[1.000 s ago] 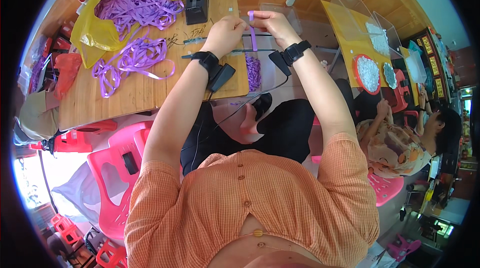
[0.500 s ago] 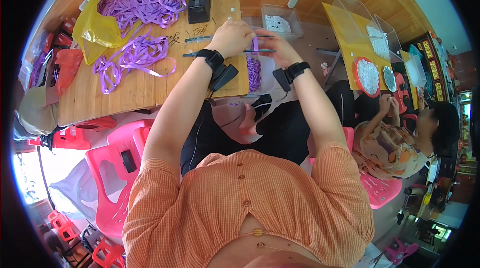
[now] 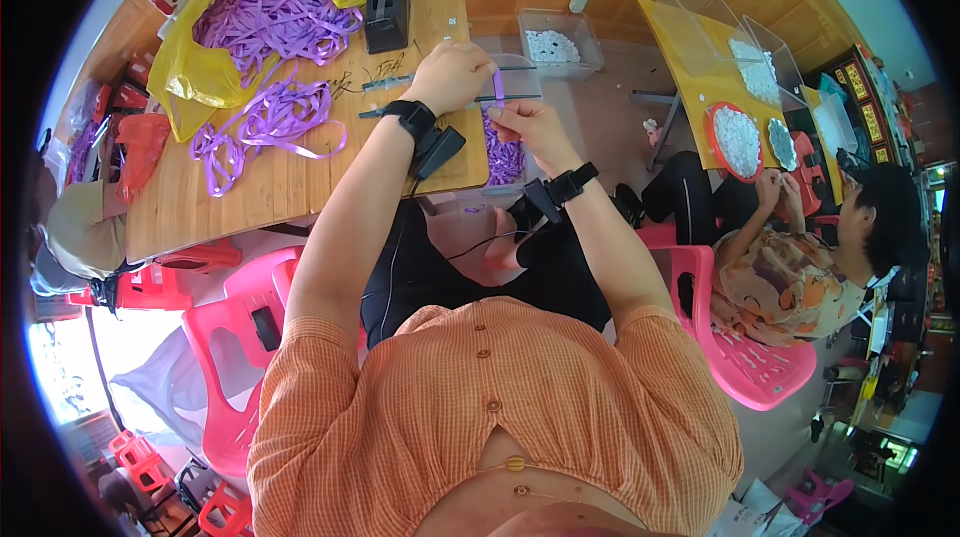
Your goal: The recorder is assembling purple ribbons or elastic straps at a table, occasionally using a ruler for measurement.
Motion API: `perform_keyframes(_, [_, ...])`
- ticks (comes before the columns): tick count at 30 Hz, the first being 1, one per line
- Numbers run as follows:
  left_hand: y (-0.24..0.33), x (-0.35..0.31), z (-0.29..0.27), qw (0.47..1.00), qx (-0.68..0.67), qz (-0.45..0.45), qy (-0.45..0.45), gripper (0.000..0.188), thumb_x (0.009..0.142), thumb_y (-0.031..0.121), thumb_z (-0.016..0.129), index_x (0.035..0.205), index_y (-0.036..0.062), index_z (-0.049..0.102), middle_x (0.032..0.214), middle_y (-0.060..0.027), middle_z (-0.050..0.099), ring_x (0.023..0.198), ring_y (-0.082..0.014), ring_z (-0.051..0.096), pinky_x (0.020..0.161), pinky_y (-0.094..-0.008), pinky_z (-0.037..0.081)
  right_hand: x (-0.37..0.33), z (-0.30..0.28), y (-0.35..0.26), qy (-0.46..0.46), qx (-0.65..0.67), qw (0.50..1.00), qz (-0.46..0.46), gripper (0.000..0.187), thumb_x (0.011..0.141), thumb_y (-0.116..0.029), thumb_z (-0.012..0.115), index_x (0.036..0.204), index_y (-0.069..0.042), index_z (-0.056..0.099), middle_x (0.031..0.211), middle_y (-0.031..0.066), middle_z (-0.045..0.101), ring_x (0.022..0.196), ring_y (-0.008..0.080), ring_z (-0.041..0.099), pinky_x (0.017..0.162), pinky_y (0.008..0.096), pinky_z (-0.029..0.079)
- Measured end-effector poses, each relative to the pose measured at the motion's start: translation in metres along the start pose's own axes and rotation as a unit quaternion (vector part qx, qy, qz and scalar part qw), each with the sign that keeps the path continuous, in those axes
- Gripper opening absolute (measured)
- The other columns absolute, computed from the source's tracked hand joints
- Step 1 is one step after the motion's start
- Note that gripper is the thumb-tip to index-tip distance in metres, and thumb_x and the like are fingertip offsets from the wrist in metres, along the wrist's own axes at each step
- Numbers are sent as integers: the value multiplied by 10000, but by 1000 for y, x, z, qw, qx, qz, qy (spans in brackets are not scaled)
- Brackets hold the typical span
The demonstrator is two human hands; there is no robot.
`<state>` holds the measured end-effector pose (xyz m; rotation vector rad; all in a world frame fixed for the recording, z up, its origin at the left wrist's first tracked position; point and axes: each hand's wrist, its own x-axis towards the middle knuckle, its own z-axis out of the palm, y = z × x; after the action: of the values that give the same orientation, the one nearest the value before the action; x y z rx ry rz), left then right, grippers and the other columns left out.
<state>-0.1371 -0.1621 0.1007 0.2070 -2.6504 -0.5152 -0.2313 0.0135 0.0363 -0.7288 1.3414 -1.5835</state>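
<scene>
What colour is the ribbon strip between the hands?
Purple; the narrow, flat ribbon strip shows best in the head view.

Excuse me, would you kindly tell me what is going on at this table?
A person's left hand and right hand are working at a narrow purple strip by two dark rods jutting past the table. The right hand is near the strip's lower end; whether it pinches it is unclear. Purple pieces lie below, with tangled ribbon to the left.

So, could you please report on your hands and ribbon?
Left hand beside purple strip, grip unclear; right hand near its lower end. Strip across both dark rods. Tape dispenser apart from hands.
</scene>
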Motion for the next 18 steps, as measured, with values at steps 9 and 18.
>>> perform_keyframes(9, [33,-13,-26,985,-111,-130,-16,354,955,312,532,893,-3,681,780,-176,670,738,-284,663,664,-372,518,-11,20,-10,71,74,995,-17,172,915,-200,708,863,-36,703,744,5,647,638,78,584,615,216,478])
perform_keyframes(18, [29,-17,-36,760,-443,-366,-303,324,998,330,469,858,63,588,616,-23,560,443,-86,494,389,-216,378,-22,25,-33,13,103,995,6,180,949,-217,653,919,-41,678,782,31,654,654,95,593,628,228,492])
